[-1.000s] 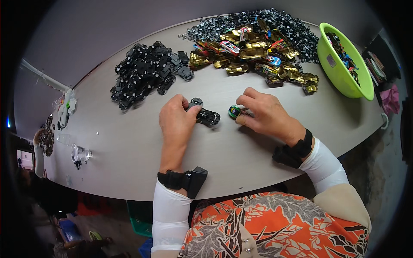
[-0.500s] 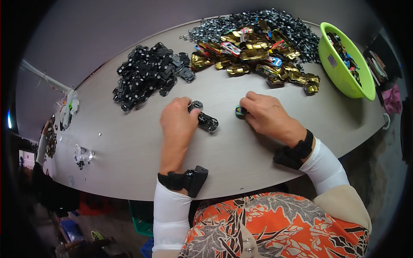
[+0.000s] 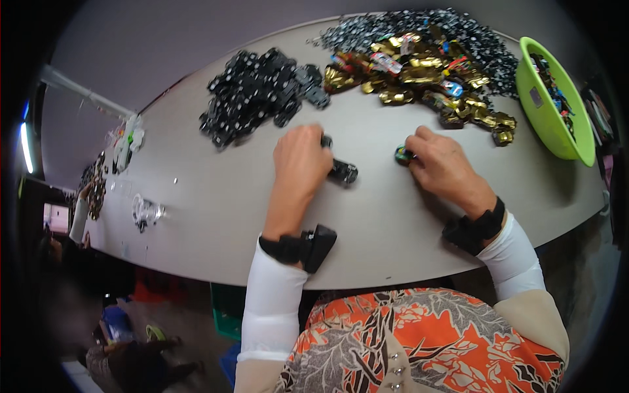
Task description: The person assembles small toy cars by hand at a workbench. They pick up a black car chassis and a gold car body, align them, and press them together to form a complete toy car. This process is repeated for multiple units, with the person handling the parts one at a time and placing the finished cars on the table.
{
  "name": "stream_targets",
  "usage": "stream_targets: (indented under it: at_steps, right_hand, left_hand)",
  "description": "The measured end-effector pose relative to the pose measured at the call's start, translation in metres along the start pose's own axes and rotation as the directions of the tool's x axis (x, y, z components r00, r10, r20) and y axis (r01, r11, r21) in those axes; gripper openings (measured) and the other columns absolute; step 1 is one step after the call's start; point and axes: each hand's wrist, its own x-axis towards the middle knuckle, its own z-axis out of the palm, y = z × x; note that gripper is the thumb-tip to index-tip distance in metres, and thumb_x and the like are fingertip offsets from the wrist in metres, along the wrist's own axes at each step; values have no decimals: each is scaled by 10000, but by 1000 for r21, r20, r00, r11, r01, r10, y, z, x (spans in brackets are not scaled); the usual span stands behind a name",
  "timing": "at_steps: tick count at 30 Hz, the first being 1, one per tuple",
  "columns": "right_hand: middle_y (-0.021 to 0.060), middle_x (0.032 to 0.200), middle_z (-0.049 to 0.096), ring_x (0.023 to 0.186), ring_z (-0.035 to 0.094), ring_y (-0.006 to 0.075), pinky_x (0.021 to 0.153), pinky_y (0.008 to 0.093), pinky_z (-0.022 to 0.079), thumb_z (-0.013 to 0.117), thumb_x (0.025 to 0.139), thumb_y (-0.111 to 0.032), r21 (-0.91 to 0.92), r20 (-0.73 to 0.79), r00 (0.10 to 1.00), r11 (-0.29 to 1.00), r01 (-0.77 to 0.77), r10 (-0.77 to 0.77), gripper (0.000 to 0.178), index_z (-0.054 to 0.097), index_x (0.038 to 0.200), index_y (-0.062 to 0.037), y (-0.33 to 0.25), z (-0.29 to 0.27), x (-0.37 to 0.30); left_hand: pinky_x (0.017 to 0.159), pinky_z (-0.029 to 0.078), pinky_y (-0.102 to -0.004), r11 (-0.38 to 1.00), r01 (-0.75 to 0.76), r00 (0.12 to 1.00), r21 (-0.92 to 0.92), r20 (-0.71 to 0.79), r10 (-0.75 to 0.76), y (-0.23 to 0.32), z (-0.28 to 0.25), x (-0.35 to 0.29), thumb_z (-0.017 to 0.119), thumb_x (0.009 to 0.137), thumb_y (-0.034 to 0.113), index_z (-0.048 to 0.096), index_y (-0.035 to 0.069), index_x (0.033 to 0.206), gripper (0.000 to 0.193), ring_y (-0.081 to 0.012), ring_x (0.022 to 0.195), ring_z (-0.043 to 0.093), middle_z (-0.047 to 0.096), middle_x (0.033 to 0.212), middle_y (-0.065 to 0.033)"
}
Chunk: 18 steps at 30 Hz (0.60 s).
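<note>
My left hand point(image 3: 300, 160) is closed around a black toy car chassis point(image 3: 343, 172), whose near end sticks out past the thumb. Blur from motion softens the fingers. To the right, my right hand point(image 3: 444, 164) pinches a small toy car body point(image 3: 402, 155) with green and dark colouring, mostly covered by the fingers. The two parts are apart, low over the table. Beyond my left hand lies a heap of black chassis point(image 3: 252, 95). Gold-coloured car bodies point(image 3: 422, 77), some with printed tops, are piled farther out on the right.
Small grey and clear parts point(image 3: 432, 29) spread along the far edge. A lime-green basin point(image 3: 526, 82) holding more car bodies stands at the far right. To the left is a clear plastic cup point(image 3: 149, 211). Another person's sleeved arm point(image 3: 78, 219) reaches onto the table's left end.
The whole view has shifted, so the table sits farther right. My left hand has rolled over the chassis, covering more of it. The right hand keeps its pinch on the car body.
</note>
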Motion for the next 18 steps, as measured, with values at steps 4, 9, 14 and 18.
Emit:
stream_targets:
  at_steps: [4, 9, 14, 18]
  right_hand:
    - [151, 812, 512, 730, 548, 358, 633, 438, 442, 596, 679, -12, -8, -4, 1000, 1000, 3, -3, 161, 529, 824, -18, 1, -2, -2]
    - [115, 764, 544, 681, 562, 268, 613, 366, 446, 619, 675, -32, 357, -39, 997, 933, -42, 60, 226, 535, 884, -19, 0, -7, 5]
    - [24, 866, 593, 692, 548, 68, 489, 194, 418, 654, 768, -42, 978, 177, 964, 79, -195, 198, 246, 527, 979, -46, -6, -14, 8]
    - [41, 924, 584, 732, 557, 74, 493, 187, 435, 650, 774, -25, 995, 96, 966, -25, -92, 239, 277, 507, 1011, -33, -14, -12, 8]
  left_hand:
    - [552, 528, -321, 679, 214, 968, -703, 62, -242, -5, -6, 3, 593, 708, 23, 599, -7, 1008, 302, -202, 741, 632, 614, 849, -92]
    - [606, 588, -356, -186, 245, 967, -951, 254, -26, -2, -8, 1, 523, 758, 5, 482, -26, 1155, 400, -250, 877, 628, 573, 972, -81]
    - [734, 580, -443, -374, 347, 938, -860, 308, 162, 22, 3, -4, 559, 700, -6, 436, -49, 1198, 515, -312, 1007, 592, 577, 1009, -135]
    - [755, 571, -430, -448, 393, 919, -803, 331, 213, 35, 2, -10, 581, 733, 0, 469, -30, 1197, 479, -287, 989, 607, 596, 1021, -133]
